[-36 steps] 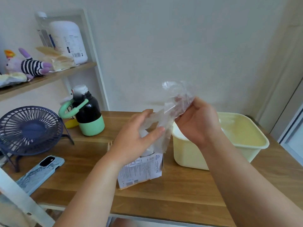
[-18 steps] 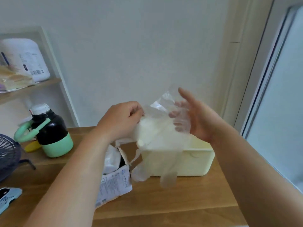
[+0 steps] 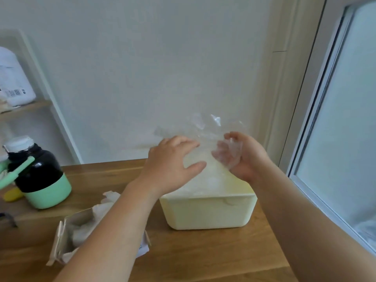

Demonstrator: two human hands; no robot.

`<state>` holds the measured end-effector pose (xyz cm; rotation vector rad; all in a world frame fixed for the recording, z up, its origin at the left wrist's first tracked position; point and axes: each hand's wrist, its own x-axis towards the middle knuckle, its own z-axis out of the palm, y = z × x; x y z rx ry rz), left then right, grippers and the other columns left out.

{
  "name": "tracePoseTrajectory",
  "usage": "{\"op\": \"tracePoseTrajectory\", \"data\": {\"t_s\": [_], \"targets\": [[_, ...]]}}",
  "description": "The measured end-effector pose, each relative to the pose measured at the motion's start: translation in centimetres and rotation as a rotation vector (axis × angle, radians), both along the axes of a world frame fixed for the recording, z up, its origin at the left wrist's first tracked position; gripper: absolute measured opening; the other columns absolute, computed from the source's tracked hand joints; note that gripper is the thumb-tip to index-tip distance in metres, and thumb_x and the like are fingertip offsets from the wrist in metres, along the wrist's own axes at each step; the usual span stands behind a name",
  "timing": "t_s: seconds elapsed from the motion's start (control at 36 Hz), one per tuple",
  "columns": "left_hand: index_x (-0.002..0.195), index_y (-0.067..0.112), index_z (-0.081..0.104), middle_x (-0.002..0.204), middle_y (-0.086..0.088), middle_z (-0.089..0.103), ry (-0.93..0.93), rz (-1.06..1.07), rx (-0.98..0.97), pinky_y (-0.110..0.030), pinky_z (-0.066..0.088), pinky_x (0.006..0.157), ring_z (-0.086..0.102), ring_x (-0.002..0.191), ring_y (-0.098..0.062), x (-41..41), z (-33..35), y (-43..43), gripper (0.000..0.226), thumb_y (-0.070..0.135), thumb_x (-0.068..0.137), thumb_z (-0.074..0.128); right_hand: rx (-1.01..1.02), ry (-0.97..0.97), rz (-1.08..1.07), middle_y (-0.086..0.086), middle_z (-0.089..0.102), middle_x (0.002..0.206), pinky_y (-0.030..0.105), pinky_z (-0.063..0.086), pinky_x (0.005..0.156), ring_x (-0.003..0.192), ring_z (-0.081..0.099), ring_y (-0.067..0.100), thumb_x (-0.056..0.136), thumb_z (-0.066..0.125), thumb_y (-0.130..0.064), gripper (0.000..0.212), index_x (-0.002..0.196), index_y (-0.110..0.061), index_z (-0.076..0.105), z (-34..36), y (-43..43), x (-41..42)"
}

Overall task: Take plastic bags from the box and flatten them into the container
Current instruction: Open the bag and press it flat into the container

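Above the boxy container [image 3: 207,212] hangs a crinkly, seemingly clear bag [image 3: 204,159].

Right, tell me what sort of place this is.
Probably a room in a home: a wooden table against a plain wall, a drinks flask, a shelf holding a white jug, a window alongside.

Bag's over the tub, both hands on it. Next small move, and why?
Probably lower both hands and press the plastic bag flat into the yellow container. The left hand lies spread on the bag, the right hand grips it with curled fingers, and the bag hangs over the container's open top with its upper edge sticking up crumpled, not yet flattened.
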<state>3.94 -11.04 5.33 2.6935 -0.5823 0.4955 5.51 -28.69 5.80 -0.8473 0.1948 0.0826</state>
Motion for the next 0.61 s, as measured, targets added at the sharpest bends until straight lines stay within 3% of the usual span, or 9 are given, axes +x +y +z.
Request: {"op": "tracePoseTrajectory", "data": {"t_s": [0.11, 0.17, 0.22, 0.33, 0.39, 0.44, 0.5, 0.56, 0.61], "targets": [[0.143, 0.041, 0.039, 0.153, 0.014, 0.029, 0.190, 0.048, 0.208, -0.038, 0.020, 0.109, 0.023, 0.141, -0.014, 1.7, -1.5, 0.3, 0.053, 0.052, 0.093, 0.050, -0.364, 0.096, -0.038, 0.012, 0.048, 0.078, 0.036, 0.054, 0.060, 0.060, 0.047, 0.023, 0.093, 0.046, 0.001, 0.008, 0.094, -0.005, 0.052, -1.8, -0.5, 1.1], [0.143, 0.041, 0.039, 0.156, 0.011, 0.027, 0.240, 0.073, 0.314, -0.041, 0.018, 0.110, 0.020, 0.143, -0.017, 2.5, -2.0, 0.2, 0.051, 0.049, 0.094, 0.050, -0.588, 0.094, -0.058, 0.011, 0.050, 0.088, 0.041, 0.054, 0.077, 0.066, 0.050, 0.022, 0.090, 0.047, 0.005, 0.029, 0.115, -0.007, 0.049, -2.8, -1.2, 1.8], [0.142, 0.040, 0.041, 0.155, 0.008, 0.028, 0.270, 0.088, 0.415, -0.042, 0.020, 0.106, 0.021, 0.140, -0.021, 3.2, -2.4, -0.1, 0.050, 0.044, 0.093, 0.054, -0.871, 0.066, -0.077, 0.007, 0.049, 0.106, 0.040, 0.051, 0.083, 0.077, 0.054, 0.023, 0.087, 0.049, 0.002, 0.050, 0.135, -0.011, 0.042, -3.3, -1.9, 2.1], [0.141, 0.040, 0.043, 0.148, 0.003, 0.034, 0.329, 0.107, 0.479, -0.041, 0.023, 0.105, 0.025, 0.135, -0.024, 4.5, -3.2, -0.7, 0.054, 0.047, 0.090, 0.060, -1.520, -0.128, -0.047, 0.009, 0.050, 0.127, 0.034, 0.045, 0.086, 0.109, 0.052, 0.026, 0.086, 0.043, 0.005, 0.065, 0.145, -0.019, 0.028, -2.8, -2.1, 1.6], [0.142, 0.038, 0.042, 0.146, 0.000, 0.037, 0.372, 0.101, 0.479, -0.042, 0.024, 0.110, 0.028, 0.136, -0.025, 5.1, -3.6, -1.2, 0.055, 0.052, 0.091, 0.057, -1.862, -0.264, -0.112, 0.008, 0.047, 0.132, 0.032, 0.038, 0.090, 0.118, 0.046, 0.027, 0.085, 0.041, 0.005, 0.062, 0.141, -0.019, 0.033, -2.6, -1.8, 1.3], [0.144, 0.036, 0.040, 0.149, 0.000, 0.036, 0.453, 0.103, 0.482, -0.042, 0.026, 0.112, 0.031, 0.137, -0.025, 5.3, -4.1, -1.6, 0.059, 0.056, 0.091, 0.054, -1.957, -0.360, -0.112, 0.003, 0.053, 0.128, 0.030, 0.038, 0.090, 0.114, 0.049, 0.024, 0.088, 0.046, -0.005, 0.048, 0.133, -0.019, 0.045, -2.5, -1.4, 1.3], [0.148, 0.035, 0.034, 0.153, -0.001, 0.031, 0.551, 0.099, 0.484, -0.041, 0.028, 0.113, 0.031, 0.138, -0.025, 5.4, -4.4, -2.1, 0.064, 0.057, 0.091, 0.052, -1.881, -0.360, 0.054, -0.003, 0.060, 0.119, 0.029, 0.044, 0.089, 0.107, 0.056, 0.018, 0.091, 0.052, -0.023, 0.037, 0.127, -0.021, 0.054, -2.4, -0.9, 1.4], [0.151, 0.031, 0.029, 0.155, -0.004, 0.027, 0.628, 0.080, 0.482, -0.039, 0.029, 0.113, 0.031, 0.140, -0.027, 5.4, -4.6, -2.6, 0.065, 0.054, 0.094, 0.050, -1.865, -0.271, 0.349, -0.007, 0.059, 0.123, 0.025, 0.043, 0.091, 0.108, 0.057, 0.012, 0.090, 0.057, -0.042, 0.046, 0.132, -0.023, 0.053, -2.2, -0.4, 1.3], [0.152, 0.024, 0.029, 0.155, -0.008, 0.030, 0.674, 0.058, 0.462, -0.036, 0.033, 0.111, 0.037, 0.137, -0.028, 5.4, -4.7, -2.9, 0.060, 0.038, 0.098, 0.052, -1.913, -0.162, 0.641, -0.004, 0.046, 0.142, 0.025, 0.036, 0.098, 0.123, 0.049, 0.014, 0.089, 0.059, -0.045, 0.064, 0.144, -0.020, 0.038, -2.5, -0.2, 1.4]]}}
